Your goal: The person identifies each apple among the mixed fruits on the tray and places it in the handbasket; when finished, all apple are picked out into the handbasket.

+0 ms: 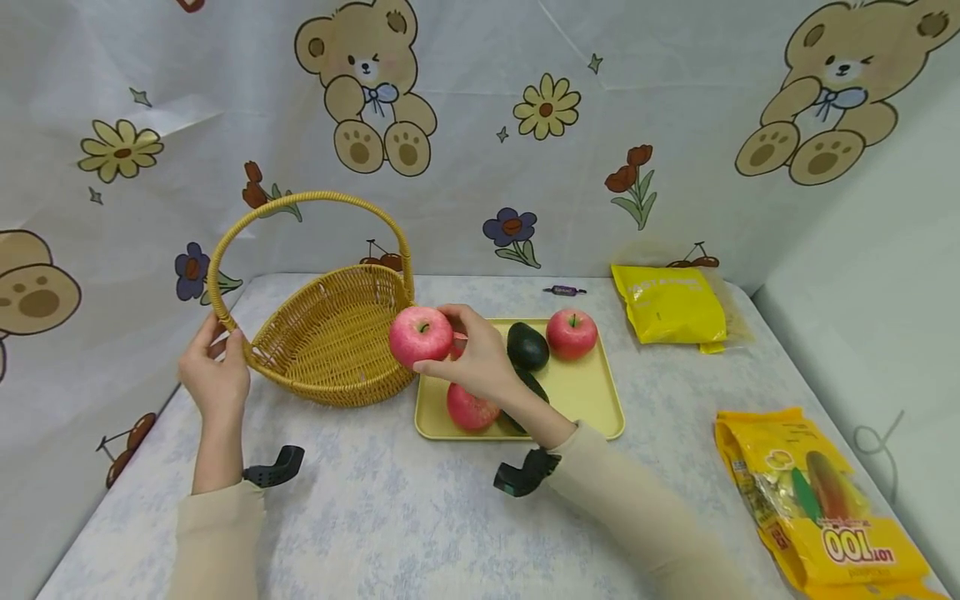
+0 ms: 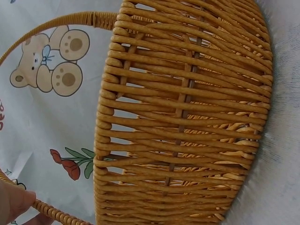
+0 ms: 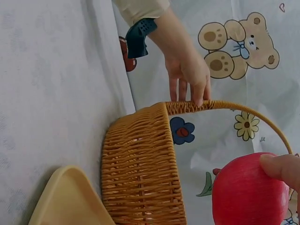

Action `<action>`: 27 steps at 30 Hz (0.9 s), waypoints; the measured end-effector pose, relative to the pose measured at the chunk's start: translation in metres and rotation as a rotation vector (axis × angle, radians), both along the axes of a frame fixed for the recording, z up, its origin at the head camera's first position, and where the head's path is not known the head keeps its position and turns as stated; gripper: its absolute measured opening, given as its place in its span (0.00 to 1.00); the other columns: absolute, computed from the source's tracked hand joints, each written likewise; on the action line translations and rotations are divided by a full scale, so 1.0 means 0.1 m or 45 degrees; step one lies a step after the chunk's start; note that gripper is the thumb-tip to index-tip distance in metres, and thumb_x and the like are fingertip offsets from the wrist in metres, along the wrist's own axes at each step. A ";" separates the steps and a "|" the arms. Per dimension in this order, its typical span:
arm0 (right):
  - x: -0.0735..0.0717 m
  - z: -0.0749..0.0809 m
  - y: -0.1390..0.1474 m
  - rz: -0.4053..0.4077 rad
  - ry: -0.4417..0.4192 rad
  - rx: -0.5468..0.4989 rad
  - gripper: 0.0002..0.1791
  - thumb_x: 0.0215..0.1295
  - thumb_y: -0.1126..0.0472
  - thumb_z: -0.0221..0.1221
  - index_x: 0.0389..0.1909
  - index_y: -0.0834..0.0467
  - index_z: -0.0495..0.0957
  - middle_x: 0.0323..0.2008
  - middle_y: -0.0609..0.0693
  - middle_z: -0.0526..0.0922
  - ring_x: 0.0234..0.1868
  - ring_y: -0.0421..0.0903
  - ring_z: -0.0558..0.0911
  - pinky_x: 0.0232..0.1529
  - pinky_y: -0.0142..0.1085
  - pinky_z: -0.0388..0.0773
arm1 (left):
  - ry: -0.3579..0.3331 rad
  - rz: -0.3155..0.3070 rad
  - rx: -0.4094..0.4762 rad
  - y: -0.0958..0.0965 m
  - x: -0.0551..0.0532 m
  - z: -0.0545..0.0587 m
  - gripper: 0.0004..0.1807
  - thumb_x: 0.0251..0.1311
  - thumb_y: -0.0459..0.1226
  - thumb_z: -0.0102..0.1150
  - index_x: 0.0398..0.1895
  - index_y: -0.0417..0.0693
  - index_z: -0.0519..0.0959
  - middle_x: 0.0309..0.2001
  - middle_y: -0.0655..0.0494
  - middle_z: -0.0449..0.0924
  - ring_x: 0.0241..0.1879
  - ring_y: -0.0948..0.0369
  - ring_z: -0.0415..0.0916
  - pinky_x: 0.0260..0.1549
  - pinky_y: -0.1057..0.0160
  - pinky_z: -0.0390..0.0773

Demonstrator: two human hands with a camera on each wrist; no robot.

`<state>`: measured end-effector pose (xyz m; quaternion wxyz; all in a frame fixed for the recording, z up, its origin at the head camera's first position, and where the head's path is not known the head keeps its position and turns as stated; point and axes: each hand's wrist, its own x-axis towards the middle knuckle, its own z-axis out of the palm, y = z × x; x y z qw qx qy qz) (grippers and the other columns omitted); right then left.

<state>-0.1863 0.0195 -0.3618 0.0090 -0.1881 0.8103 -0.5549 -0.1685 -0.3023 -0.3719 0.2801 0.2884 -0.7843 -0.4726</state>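
Right fingers point(image 1: 459, 313) hold a round apple point(image 1: 418, 340) near a woven basket point(image 1: 348, 343).

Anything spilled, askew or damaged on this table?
Nothing plainly stands out. The basket sits on the table with the left hand at its handle, the right hand holds an apple with no visible damage, and I see no spill around the tray. The purple item behind it is too small to identify.

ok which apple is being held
The raised apple, gripped in the right hand. The near apple and the far-right apple are unheld, on the yellow tray.
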 end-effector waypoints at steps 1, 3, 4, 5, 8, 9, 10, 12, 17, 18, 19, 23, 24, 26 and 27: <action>-0.03 0.00 -0.07 0.003 -0.008 -0.001 0.42 0.47 0.55 0.75 0.64 0.56 0.68 0.58 0.50 0.77 0.59 0.45 0.76 0.59 0.40 0.78 | -0.001 -0.001 0.001 0.00 0.00 0.00 0.24 0.72 0.40 0.47 0.70 0.66 0.67 0.66 0.54 0.73 0.59 0.61 0.74 0.57 0.63 0.78; -0.10 0.00 -0.21 -0.003 -0.025 0.010 0.42 0.47 0.54 0.76 0.64 0.55 0.68 0.58 0.49 0.77 0.59 0.45 0.76 0.57 0.39 0.79 | -0.002 -0.006 0.000 0.01 -0.01 0.01 0.24 0.72 0.40 0.47 0.70 0.66 0.66 0.66 0.54 0.73 0.59 0.61 0.74 0.57 0.64 0.78; -0.13 0.00 -0.28 -0.009 -0.029 0.019 0.42 0.47 0.53 0.76 0.63 0.55 0.68 0.58 0.49 0.77 0.58 0.45 0.77 0.56 0.38 0.80 | -0.001 -0.010 0.002 0.01 -0.01 0.01 0.24 0.72 0.41 0.47 0.70 0.66 0.66 0.66 0.54 0.72 0.58 0.62 0.74 0.57 0.64 0.78; -0.16 0.00 -0.35 -0.011 -0.026 0.029 0.42 0.46 0.53 0.76 0.63 0.55 0.68 0.58 0.49 0.77 0.57 0.45 0.77 0.55 0.36 0.80 | 0.000 -0.012 0.002 0.00 -0.01 0.00 0.24 0.72 0.41 0.47 0.70 0.66 0.66 0.66 0.55 0.72 0.58 0.62 0.74 0.57 0.65 0.78; -0.25 -0.02 -0.55 -0.029 -0.001 0.079 0.41 0.46 0.53 0.76 0.61 0.56 0.69 0.56 0.49 0.78 0.54 0.45 0.79 0.51 0.32 0.80 | 0.002 -0.008 -0.010 0.00 0.00 -0.01 0.24 0.72 0.41 0.47 0.70 0.66 0.67 0.66 0.55 0.72 0.58 0.62 0.74 0.56 0.66 0.78; -0.27 -0.03 -0.62 -0.037 0.017 0.106 0.40 0.46 0.53 0.76 0.61 0.56 0.69 0.56 0.49 0.78 0.54 0.44 0.79 0.51 0.32 0.80 | 0.004 -0.006 -0.012 0.00 0.00 -0.01 0.24 0.72 0.41 0.48 0.70 0.66 0.67 0.66 0.55 0.73 0.57 0.63 0.74 0.56 0.66 0.78; -0.30 -0.05 -0.68 -0.044 0.026 0.129 0.40 0.47 0.53 0.76 0.61 0.57 0.69 0.55 0.50 0.78 0.53 0.45 0.79 0.50 0.31 0.79 | 0.004 -0.003 -0.013 0.00 0.00 -0.01 0.24 0.72 0.41 0.48 0.70 0.66 0.67 0.66 0.55 0.73 0.57 0.63 0.74 0.55 0.67 0.78; -0.34 -0.09 -0.78 -0.058 0.042 0.173 0.40 0.47 0.53 0.75 0.61 0.57 0.69 0.55 0.50 0.79 0.54 0.45 0.78 0.51 0.31 0.79 | 0.000 0.002 -0.010 0.00 -0.01 -0.02 0.24 0.72 0.41 0.48 0.70 0.67 0.67 0.66 0.55 0.73 0.57 0.63 0.75 0.55 0.67 0.78; -0.42 -0.20 -1.01 -0.091 0.071 0.304 0.39 0.48 0.51 0.75 0.60 0.58 0.71 0.53 0.51 0.80 0.53 0.45 0.79 0.51 0.33 0.79 | -0.010 0.002 0.007 0.00 0.00 -0.02 0.24 0.72 0.40 0.48 0.70 0.67 0.67 0.67 0.55 0.72 0.58 0.63 0.74 0.56 0.66 0.78; -0.44 -0.21 -1.04 -0.095 0.078 0.333 0.39 0.48 0.50 0.75 0.59 0.58 0.71 0.53 0.50 0.80 0.53 0.45 0.79 0.51 0.33 0.79 | -0.008 0.003 0.001 0.01 0.00 -0.02 0.24 0.72 0.40 0.48 0.70 0.66 0.67 0.66 0.55 0.72 0.58 0.63 0.75 0.56 0.65 0.78; -0.45 -0.22 -1.07 -0.099 0.078 0.358 0.39 0.47 0.50 0.75 0.59 0.58 0.71 0.53 0.50 0.80 0.53 0.45 0.79 0.51 0.33 0.79 | -0.006 0.005 -0.006 0.01 0.00 -0.02 0.24 0.72 0.40 0.48 0.70 0.66 0.67 0.66 0.55 0.72 0.58 0.63 0.75 0.56 0.65 0.78; -0.50 -0.23 -1.18 -0.099 0.059 0.431 0.40 0.47 0.49 0.75 0.59 0.58 0.71 0.51 0.51 0.80 0.52 0.46 0.80 0.49 0.34 0.80 | 0.002 0.015 -0.029 0.02 0.01 -0.01 0.24 0.72 0.40 0.47 0.70 0.65 0.67 0.66 0.55 0.73 0.57 0.62 0.75 0.56 0.65 0.78; -0.51 -0.23 -1.20 -0.102 0.052 0.454 0.39 0.46 0.49 0.76 0.59 0.58 0.71 0.50 0.50 0.81 0.51 0.46 0.80 0.49 0.33 0.80 | 0.002 0.015 -0.031 0.02 0.01 -0.01 0.24 0.72 0.40 0.47 0.70 0.65 0.67 0.66 0.55 0.73 0.58 0.62 0.75 0.56 0.65 0.78; -0.54 -0.23 -1.24 -0.110 0.028 0.491 0.39 0.45 0.48 0.76 0.58 0.57 0.72 0.49 0.49 0.81 0.51 0.46 0.79 0.47 0.33 0.80 | 0.001 0.013 -0.029 0.02 0.01 -0.01 0.24 0.72 0.40 0.47 0.70 0.65 0.67 0.66 0.55 0.73 0.58 0.61 0.75 0.56 0.64 0.78; -0.55 -0.23 -1.26 -0.112 0.018 0.512 0.39 0.45 0.48 0.76 0.57 0.57 0.73 0.48 0.49 0.82 0.51 0.46 0.79 0.47 0.33 0.80 | -0.003 0.013 -0.031 0.01 0.01 0.00 0.24 0.72 0.40 0.47 0.70 0.66 0.67 0.66 0.55 0.73 0.58 0.61 0.75 0.56 0.64 0.78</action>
